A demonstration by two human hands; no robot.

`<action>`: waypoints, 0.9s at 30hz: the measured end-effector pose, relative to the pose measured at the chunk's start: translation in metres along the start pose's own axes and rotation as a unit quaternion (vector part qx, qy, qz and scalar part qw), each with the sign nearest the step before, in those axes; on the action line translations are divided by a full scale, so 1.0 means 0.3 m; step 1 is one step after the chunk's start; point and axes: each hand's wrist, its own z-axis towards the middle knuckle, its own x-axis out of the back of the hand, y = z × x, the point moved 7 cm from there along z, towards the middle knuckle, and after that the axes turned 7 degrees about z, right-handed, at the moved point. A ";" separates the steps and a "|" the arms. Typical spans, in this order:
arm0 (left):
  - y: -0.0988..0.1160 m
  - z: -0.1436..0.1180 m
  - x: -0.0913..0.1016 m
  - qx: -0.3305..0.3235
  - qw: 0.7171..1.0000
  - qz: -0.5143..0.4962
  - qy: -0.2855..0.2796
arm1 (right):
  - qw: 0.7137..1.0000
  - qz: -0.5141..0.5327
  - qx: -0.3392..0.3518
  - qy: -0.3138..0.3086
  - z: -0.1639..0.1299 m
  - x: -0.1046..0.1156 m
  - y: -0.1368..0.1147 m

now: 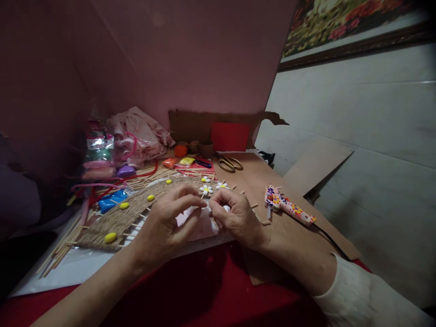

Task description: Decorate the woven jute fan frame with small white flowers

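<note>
My left hand (166, 223) and my right hand (236, 217) meet at the middle of the table, fingertips pinched together on a small lump of white clay (207, 207). Under them lies a pale pink sheet (200, 229). Just behind the fingers sit two white clay flowers with yellow centres (206, 189) on a woven twine mat (122, 218). Yellow clay ovals (110, 237) lie along the mat, and thin wooden sticks poke out from its edges.
A flower-patterned glue gun (288, 205) with a black cord lies right of my hands on brown cardboard (265, 175). Scissors (230, 164), clay packets (112, 200), a pink bag (139, 134) and a red card (229, 136) crowd the back. Red cloth (190, 295) covers the near edge.
</note>
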 end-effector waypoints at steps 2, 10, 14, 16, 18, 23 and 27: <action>0.003 -0.005 -0.008 -0.024 0.998 0.055 0.002 | 1.000 0.001 -0.004 -0.002 -0.001 -0.002 0.004; 0.012 -0.002 -0.032 -0.067 0.983 0.171 -0.007 | 1.000 0.002 0.003 -0.024 -0.002 -0.012 0.005; 0.017 -0.004 -0.032 -0.071 0.983 0.171 -0.013 | 1.000 -0.002 0.006 -0.020 -0.004 -0.011 0.000; 0.015 -0.005 -0.029 -0.072 0.985 0.157 -0.007 | 1.000 -0.005 0.014 -0.015 -0.009 -0.011 -0.004; 0.012 -0.005 -0.022 -0.069 0.988 0.136 0.004 | 1.000 -0.008 0.023 -0.007 -0.014 -0.010 -0.008; 0.013 -0.005 -0.022 -0.075 0.991 0.113 0.004 | 0.998 -0.027 0.048 0.026 -0.014 0.004 -0.018; 0.016 -0.010 -0.017 -0.082 0.992 0.089 0.030 | 0.997 -0.033 0.061 0.040 -0.005 0.015 -0.023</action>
